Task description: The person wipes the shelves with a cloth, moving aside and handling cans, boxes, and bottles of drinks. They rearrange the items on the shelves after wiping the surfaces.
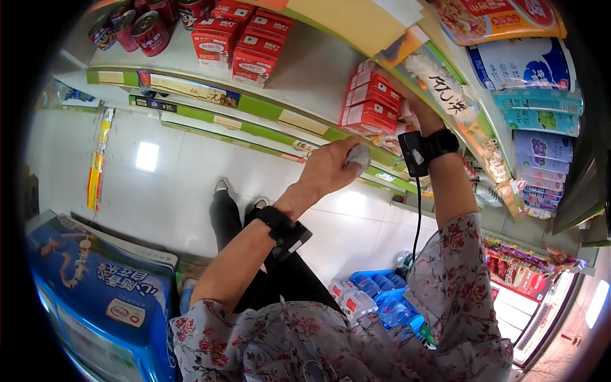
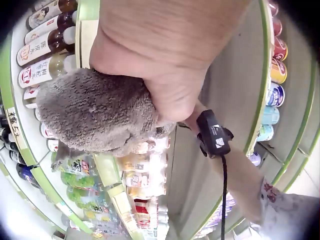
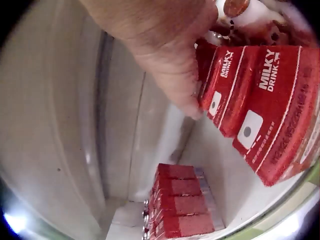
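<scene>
In the head view my left hand (image 1: 326,167) grips a bunched grey cloth (image 1: 360,159) just in front of the shelf edge. The left wrist view shows the same cloth (image 2: 97,112) up close, its fuzzy folds bulging out past the hand (image 2: 160,65). My right hand (image 1: 425,120) reaches in over the shelf beside a block of red milk drink cartons (image 1: 372,105). Seen from the right wrist, the thumb of that hand (image 3: 165,55) lies against the rearmost red carton (image 3: 206,75); its other fingers are hidden.
A second group of red cartons (image 1: 254,48) and several cans (image 1: 149,32) stand farther left on the shelf (image 1: 312,63). Price strips (image 1: 191,86) line its edge. Bagged goods (image 1: 525,63) fill the right side. A blue freezer (image 1: 95,286) stands at lower left, bottled-water packs (image 1: 353,299) on the floor.
</scene>
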`<state>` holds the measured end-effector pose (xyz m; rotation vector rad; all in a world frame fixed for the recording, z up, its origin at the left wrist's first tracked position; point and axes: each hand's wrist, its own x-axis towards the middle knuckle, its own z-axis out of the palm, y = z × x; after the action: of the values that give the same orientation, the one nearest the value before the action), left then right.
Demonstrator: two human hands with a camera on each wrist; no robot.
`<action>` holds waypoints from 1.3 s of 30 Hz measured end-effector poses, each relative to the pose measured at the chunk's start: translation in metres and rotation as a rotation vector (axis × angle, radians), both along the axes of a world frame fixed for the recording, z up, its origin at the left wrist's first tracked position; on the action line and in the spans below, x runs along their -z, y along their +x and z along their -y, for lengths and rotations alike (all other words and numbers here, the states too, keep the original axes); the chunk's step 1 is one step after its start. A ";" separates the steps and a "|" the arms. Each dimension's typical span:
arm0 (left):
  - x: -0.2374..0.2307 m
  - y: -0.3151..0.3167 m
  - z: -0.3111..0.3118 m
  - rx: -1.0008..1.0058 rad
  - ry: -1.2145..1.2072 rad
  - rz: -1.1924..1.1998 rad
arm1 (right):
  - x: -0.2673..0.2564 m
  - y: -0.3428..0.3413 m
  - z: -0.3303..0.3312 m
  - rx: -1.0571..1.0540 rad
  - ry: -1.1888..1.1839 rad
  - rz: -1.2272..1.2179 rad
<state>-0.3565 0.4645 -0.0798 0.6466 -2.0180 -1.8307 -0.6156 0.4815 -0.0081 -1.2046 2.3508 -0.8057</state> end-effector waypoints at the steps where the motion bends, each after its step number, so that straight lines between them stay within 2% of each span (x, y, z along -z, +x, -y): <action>1: 0.002 -0.005 0.000 0.011 0.014 0.007 | 0.003 0.000 0.008 -0.007 0.010 0.015; 3: 0.005 -0.014 0.002 0.027 0.041 0.017 | 0.009 0.003 0.029 -0.025 0.045 0.046; 6: 0.010 -0.027 0.006 -0.104 -0.047 -0.106 | 0.016 0.004 0.054 -0.046 0.099 0.062; 10: 0.009 -0.026 0.008 -0.101 -0.050 -0.047 | 0.023 0.001 0.070 -0.088 0.081 0.005; 12: 0.002 -0.019 0.014 -0.185 -0.059 -0.037 | 0.000 0.049 0.083 0.066 0.053 0.259; 13: 0.000 -0.016 0.018 -0.254 -0.070 -0.050 | 0.000 0.052 0.089 0.072 0.062 0.269; 20: 0.000 0.012 0.079 -0.468 -0.161 -0.016 | 0.016 0.057 0.125 -0.034 0.042 0.177; 21: -0.002 0.015 0.084 -0.491 -0.064 -0.021 | 0.018 0.058 0.130 -0.048 0.037 0.162; 24: -0.002 0.019 0.100 -0.583 -0.126 0.019 | 0.022 0.058 0.139 -0.078 0.024 0.125; 28: 0.001 0.019 0.100 -0.597 -0.117 -0.001 | 0.019 0.051 0.117 -0.066 -0.003 0.083; 31: 0.000 0.023 0.093 -0.638 -0.190 -0.135 | 0.024 0.047 0.092 -0.037 -0.022 0.050; 34: -0.006 0.029 0.075 -0.548 -0.085 -0.011 | 0.042 0.060 0.064 -0.014 -0.080 -0.022; 35: -0.015 0.031 0.068 -0.509 0.021 0.000 | 0.048 0.070 0.051 -0.002 -0.114 -0.035; 38: -0.032 0.018 0.042 -0.539 0.040 -0.076 | 0.055 0.112 -0.001 0.022 -0.255 -0.005; 39: -0.018 0.009 0.039 -0.553 -0.131 -0.141 | 0.051 0.127 -0.021 0.023 -0.302 0.034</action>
<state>-0.3479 0.4256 -0.0614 0.8993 -1.6369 -1.3661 -0.4888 0.5022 -0.0587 -1.2681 2.2768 -1.2130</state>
